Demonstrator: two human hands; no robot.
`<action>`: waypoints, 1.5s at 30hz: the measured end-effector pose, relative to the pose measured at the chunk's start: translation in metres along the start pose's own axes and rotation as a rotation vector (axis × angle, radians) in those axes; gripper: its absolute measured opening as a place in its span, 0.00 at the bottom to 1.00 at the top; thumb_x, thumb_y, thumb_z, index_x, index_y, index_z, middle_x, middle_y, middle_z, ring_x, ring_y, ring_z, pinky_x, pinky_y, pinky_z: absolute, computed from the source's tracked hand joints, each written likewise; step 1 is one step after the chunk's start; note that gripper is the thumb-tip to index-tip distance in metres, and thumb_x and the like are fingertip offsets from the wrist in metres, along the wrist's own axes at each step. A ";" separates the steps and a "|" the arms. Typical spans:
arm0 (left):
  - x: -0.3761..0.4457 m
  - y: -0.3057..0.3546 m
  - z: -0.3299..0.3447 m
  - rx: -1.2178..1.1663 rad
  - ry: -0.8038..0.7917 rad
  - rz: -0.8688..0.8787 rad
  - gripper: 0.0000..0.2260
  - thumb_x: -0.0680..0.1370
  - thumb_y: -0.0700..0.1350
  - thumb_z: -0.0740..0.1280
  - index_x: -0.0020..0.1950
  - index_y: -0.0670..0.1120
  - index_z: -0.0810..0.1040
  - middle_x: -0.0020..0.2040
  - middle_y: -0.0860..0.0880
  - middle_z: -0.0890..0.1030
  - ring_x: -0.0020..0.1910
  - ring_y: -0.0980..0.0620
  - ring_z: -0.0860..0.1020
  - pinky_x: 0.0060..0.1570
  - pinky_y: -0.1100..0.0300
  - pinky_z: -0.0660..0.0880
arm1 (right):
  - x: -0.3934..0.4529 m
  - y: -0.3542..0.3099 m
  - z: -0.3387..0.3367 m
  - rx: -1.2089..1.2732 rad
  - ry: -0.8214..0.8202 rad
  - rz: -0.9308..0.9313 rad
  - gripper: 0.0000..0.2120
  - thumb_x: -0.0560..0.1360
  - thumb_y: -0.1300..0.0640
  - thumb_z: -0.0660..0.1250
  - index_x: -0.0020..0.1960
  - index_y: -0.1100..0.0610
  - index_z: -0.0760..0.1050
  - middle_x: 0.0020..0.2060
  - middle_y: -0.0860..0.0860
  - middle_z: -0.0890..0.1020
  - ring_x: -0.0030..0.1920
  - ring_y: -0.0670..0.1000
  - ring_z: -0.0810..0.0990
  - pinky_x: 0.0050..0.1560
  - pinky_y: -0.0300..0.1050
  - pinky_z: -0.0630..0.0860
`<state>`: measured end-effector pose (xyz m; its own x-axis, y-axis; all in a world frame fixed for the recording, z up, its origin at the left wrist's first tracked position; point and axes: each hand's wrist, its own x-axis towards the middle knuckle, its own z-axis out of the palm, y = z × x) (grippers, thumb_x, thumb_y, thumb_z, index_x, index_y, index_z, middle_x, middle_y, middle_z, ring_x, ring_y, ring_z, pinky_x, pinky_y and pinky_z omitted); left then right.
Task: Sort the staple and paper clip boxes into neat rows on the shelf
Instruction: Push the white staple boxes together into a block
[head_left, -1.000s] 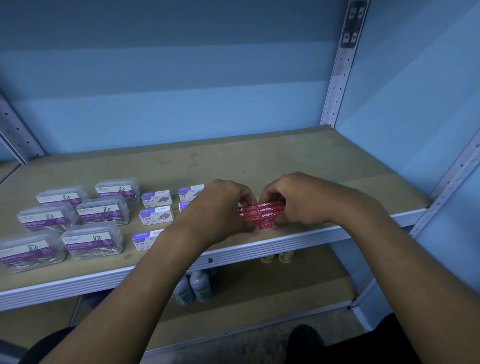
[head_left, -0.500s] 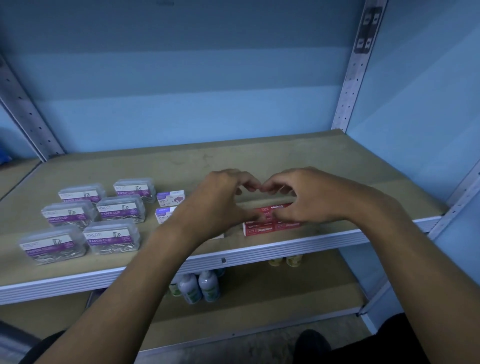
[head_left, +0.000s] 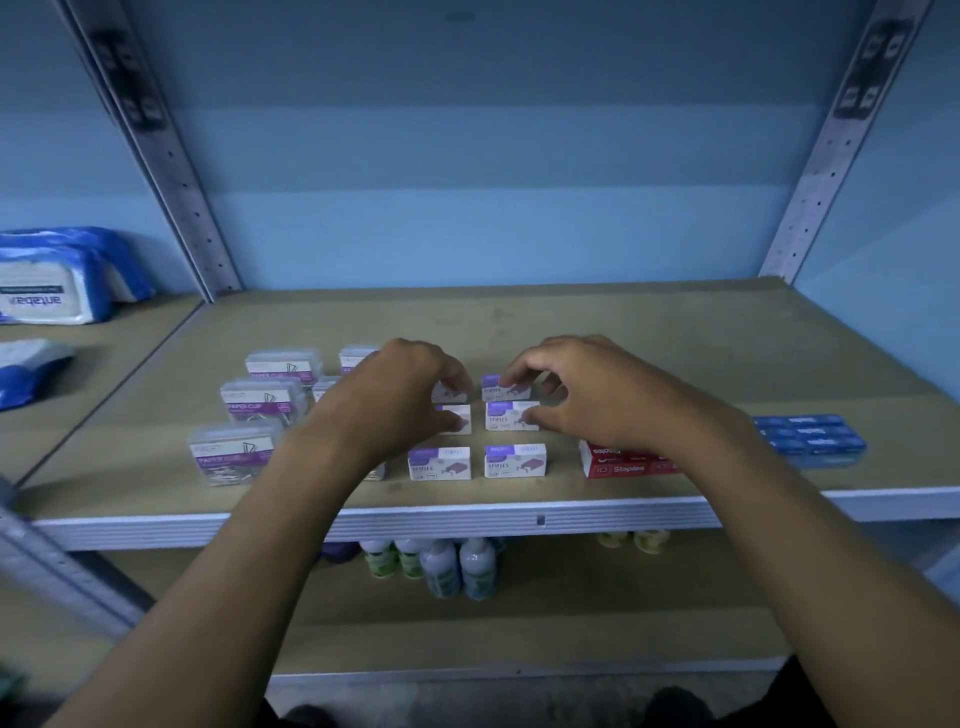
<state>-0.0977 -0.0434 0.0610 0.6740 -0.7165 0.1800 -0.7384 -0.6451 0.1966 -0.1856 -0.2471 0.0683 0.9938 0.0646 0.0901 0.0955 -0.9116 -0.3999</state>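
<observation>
Squaring up the white staple boxes (head_left: 514, 460) at frame centre: left hand (head_left: 395, 395) pinches a back box, mostly hidden; right hand (head_left: 587, 395) pinches the back-right box (head_left: 500, 387) with curled fingers. Clip boxes (head_left: 231, 457) sit in rows at centre-left, already tidy. Red staples (head_left: 623, 462) lie under the right wrist; blue boxes (head_left: 810, 436) at right edge. Judged mostly sorted; white rows need aligning, red and blue perhaps closing up on shelf (head_left: 571, 332).
</observation>
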 end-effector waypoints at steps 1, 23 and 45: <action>0.001 -0.003 0.002 -0.004 -0.012 0.000 0.14 0.72 0.50 0.75 0.56 0.54 0.82 0.54 0.55 0.82 0.49 0.56 0.77 0.49 0.60 0.75 | 0.004 -0.001 0.003 0.003 -0.004 -0.003 0.17 0.75 0.54 0.73 0.63 0.45 0.79 0.58 0.43 0.81 0.54 0.43 0.78 0.58 0.46 0.78; 0.004 0.000 -0.001 -0.063 -0.006 0.012 0.10 0.72 0.44 0.76 0.51 0.55 0.85 0.46 0.57 0.84 0.33 0.69 0.71 0.40 0.69 0.67 | 0.017 -0.012 0.011 0.001 0.005 0.010 0.12 0.74 0.63 0.72 0.51 0.49 0.86 0.43 0.41 0.85 0.43 0.35 0.79 0.48 0.36 0.79; -0.018 0.008 -0.003 -0.149 -0.093 0.020 0.11 0.74 0.40 0.73 0.54 0.51 0.85 0.51 0.54 0.85 0.40 0.62 0.75 0.46 0.68 0.72 | -0.001 -0.026 0.007 0.006 -0.076 0.014 0.15 0.76 0.64 0.70 0.56 0.48 0.85 0.48 0.43 0.86 0.45 0.37 0.81 0.47 0.34 0.78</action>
<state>-0.1157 -0.0345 0.0621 0.6489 -0.7547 0.0970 -0.7351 -0.5889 0.3359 -0.1888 -0.2209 0.0717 0.9964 0.0831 0.0151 0.0821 -0.9102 -0.4059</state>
